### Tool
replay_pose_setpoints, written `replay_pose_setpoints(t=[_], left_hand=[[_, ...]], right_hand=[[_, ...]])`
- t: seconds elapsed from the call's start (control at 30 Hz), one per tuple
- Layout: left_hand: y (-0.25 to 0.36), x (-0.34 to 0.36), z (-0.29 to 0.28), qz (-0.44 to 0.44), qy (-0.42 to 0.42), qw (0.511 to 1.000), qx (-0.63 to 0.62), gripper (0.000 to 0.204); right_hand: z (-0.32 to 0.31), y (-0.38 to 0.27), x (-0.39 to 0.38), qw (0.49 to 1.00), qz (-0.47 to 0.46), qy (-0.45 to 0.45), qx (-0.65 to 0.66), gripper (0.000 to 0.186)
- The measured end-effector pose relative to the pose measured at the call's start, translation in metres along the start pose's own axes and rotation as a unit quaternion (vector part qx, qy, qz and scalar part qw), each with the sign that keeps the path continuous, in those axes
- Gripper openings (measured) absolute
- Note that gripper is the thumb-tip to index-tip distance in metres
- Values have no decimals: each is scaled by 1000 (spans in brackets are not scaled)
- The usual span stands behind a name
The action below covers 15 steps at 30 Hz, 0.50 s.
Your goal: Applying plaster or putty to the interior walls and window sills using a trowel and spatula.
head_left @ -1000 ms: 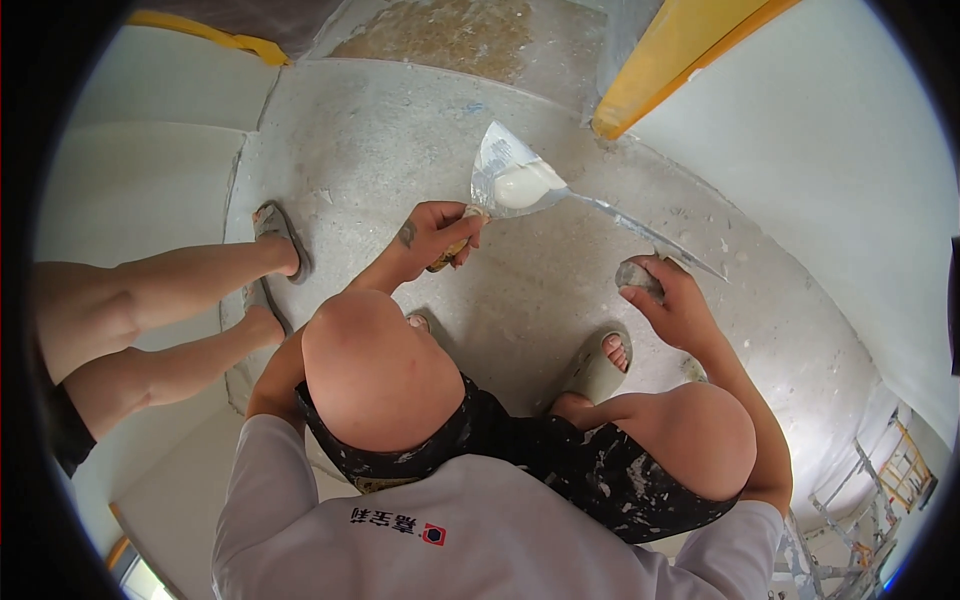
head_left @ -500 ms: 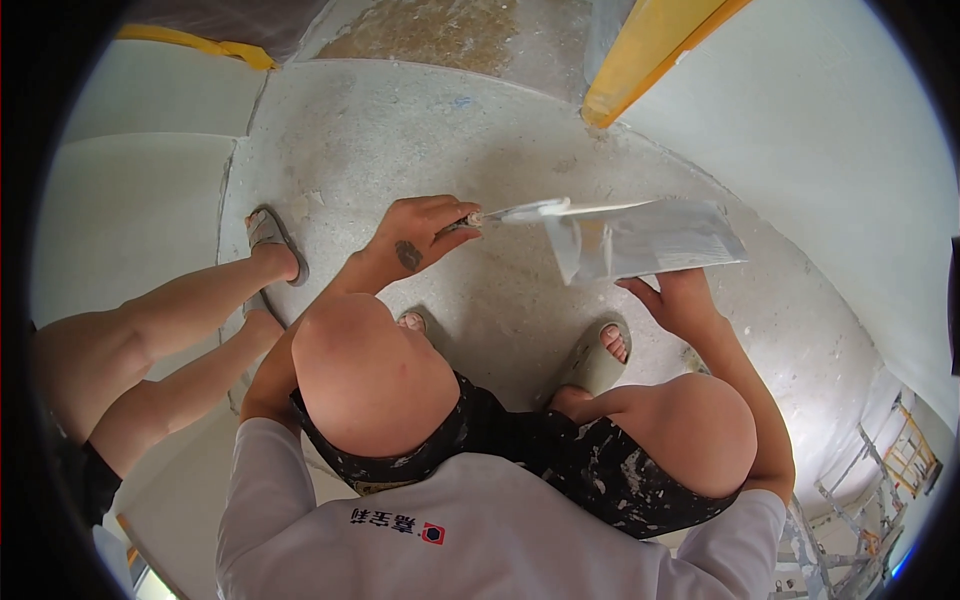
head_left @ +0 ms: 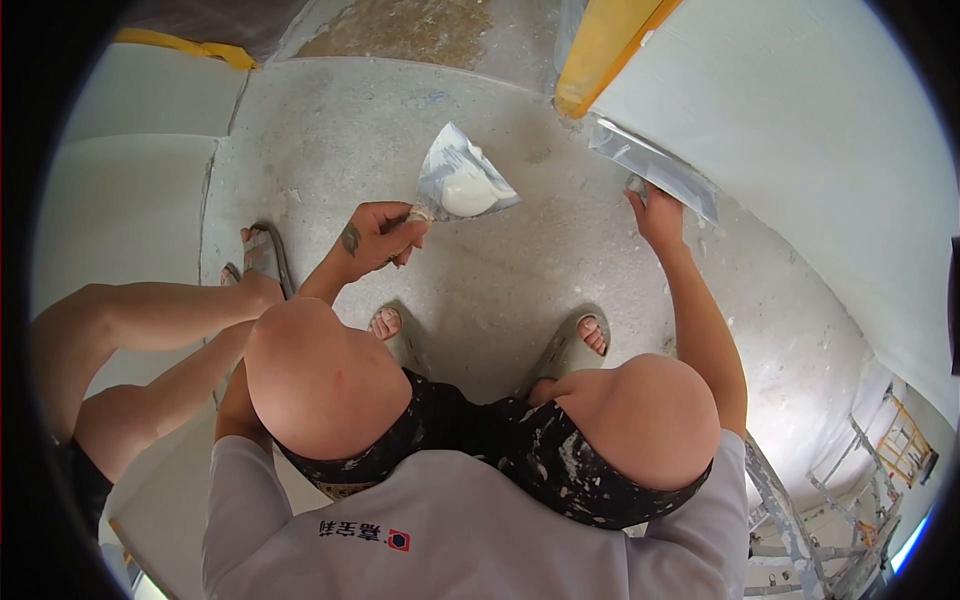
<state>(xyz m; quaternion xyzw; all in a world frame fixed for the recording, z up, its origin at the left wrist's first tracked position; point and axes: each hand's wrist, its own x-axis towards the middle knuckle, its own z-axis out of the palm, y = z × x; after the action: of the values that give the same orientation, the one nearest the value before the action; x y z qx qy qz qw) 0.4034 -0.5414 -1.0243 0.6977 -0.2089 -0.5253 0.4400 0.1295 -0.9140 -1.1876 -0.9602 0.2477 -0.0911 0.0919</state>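
My left hand [head_left: 380,237] is closed around the handle of a putty knife [head_left: 440,165]. Its wide triangular blade lies face up and carries a lump of white putty [head_left: 470,193]. Out to the right, my right hand [head_left: 658,215] grips a broad rectangular finishing trowel [head_left: 655,165] by its handle. The trowel's long metal blade is at the foot of the white wall [head_left: 790,150], though I cannot tell whether it touches. The two tools are well apart, above the bare grey floor [head_left: 500,270].
Another person's legs [head_left: 150,320] and sandalled foot stand close on my left. A yellow-edged post [head_left: 610,55] rises by the wall ahead. Metal scaffolding [head_left: 800,510] stands at the lower right. A low white wall [head_left: 150,190] lies to the left.
The trowel has gone from beside the putty knife rightward and forward to the wall. My left hand has moved slightly left, turning the knife so its putty-loaded face shows.
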Motion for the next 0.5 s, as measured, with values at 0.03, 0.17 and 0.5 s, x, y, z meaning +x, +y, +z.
replay_pose_setpoints(t=[0.03,0.17,0.5], left_hand=[[-2,0,-2,0,2,1000,-1,19],[-5,-5,-9,-2,14,1000,1,19],[-6,-11,-11,7,13,1000,-15,18]], right_hand=[[6,2,4,1000,3,1,-3,54],[14,4,21,1000,-1,-19,-16,61],[-87,-4,50,994,33,-59,81,65]])
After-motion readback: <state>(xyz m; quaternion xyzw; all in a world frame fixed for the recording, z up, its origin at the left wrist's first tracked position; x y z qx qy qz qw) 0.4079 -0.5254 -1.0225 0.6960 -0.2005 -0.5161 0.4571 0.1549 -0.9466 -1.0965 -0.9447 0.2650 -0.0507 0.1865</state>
